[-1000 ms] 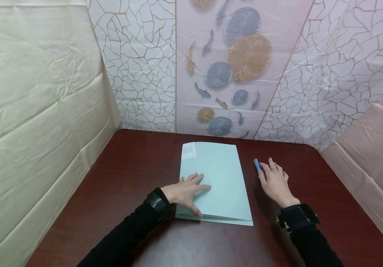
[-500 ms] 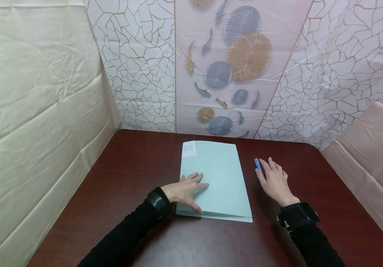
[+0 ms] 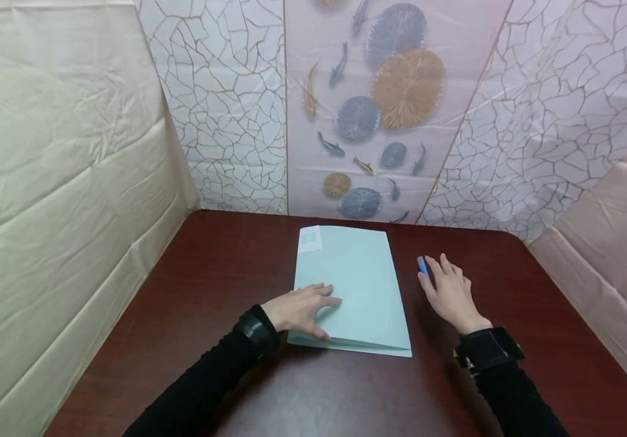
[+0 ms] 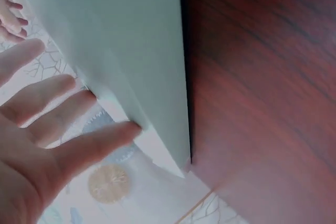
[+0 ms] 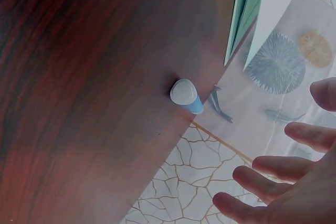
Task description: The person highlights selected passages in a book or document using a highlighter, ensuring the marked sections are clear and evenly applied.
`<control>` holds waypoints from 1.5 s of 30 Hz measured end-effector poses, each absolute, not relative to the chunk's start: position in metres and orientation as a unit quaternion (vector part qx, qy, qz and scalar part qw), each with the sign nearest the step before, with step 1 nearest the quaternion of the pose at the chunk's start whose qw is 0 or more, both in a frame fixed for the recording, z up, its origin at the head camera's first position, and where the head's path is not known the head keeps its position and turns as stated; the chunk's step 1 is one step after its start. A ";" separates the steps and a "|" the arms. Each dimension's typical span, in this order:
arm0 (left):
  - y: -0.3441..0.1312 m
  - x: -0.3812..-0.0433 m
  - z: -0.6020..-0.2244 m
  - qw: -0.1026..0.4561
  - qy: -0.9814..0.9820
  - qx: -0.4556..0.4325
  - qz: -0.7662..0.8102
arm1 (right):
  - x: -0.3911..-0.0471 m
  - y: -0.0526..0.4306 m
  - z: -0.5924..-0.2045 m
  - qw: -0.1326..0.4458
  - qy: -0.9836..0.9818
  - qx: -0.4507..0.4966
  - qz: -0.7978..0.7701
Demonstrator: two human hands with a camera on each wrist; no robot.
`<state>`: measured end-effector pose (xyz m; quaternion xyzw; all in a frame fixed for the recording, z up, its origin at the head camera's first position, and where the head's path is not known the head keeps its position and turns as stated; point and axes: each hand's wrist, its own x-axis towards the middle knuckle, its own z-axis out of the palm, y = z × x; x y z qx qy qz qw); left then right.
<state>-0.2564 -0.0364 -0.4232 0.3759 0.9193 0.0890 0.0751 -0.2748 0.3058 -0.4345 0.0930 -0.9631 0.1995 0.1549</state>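
A pale green paper folder [image 3: 365, 285] lies on the table, a white label [image 3: 309, 239] at its far left corner. My left hand [image 3: 302, 308] spreads its fingers over the folder's left side, thumb by the near edge. In the left wrist view those fingers extend along the folder [image 4: 121, 45], one fingertip right at its side. To the right, my right hand [image 3: 450, 297] hovers with fingers apart beside a small blue stick [image 3: 422, 265]. The right wrist view shows this stick's white rounded end [image 5: 183, 92], with the hand [image 5: 283, 182] away from it and holding nothing.
The dark red-brown table [image 3: 226, 267] has a rounded far right corner. Patterned cloth [image 3: 362, 121] hangs along its back edge, and plain pale cloth [image 3: 73, 182] lines the left side. Pinkish cloth [image 3: 613, 255] borders the right.
The folder has shifted slightly away from the person, and its near edge lies flatter. The left hand moves a little with it. The right hand stays by the blue stick.
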 end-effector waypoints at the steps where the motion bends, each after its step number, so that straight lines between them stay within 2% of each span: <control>1: -0.037 -0.255 -0.423 0.059 0.918 0.383 0.080 | -0.275 0.306 -0.434 0.155 -0.963 0.094 0.199; 7: -0.039 -0.247 -0.422 -0.068 0.899 0.432 0.021 | -0.274 0.305 -0.432 0.148 -0.963 0.099 0.201; 10: -0.040 -0.242 -0.423 -0.113 0.888 0.446 0.006 | -0.273 0.304 -0.431 0.145 -0.963 0.099 0.203; 17: -0.040 -0.234 -0.422 -0.153 0.884 0.442 0.000 | -0.273 0.302 -0.432 0.142 -0.964 0.095 0.205; 23: -0.038 -0.228 -0.424 -0.182 0.903 0.389 0.007 | -0.273 0.301 -0.430 0.140 -0.964 0.095 0.204; 26: -0.037 -0.226 -0.425 -0.184 0.920 0.341 0.050 | -0.274 0.300 -0.430 0.136 -0.965 0.093 0.205; 33: -0.036 -0.220 -0.426 -0.145 0.939 0.224 0.218 | -0.273 0.297 -0.432 0.127 -0.963 0.088 0.220; 45: -0.043 -0.218 -0.427 -0.119 0.928 0.169 0.310 | -0.276 0.294 -0.433 0.111 -0.970 0.089 0.199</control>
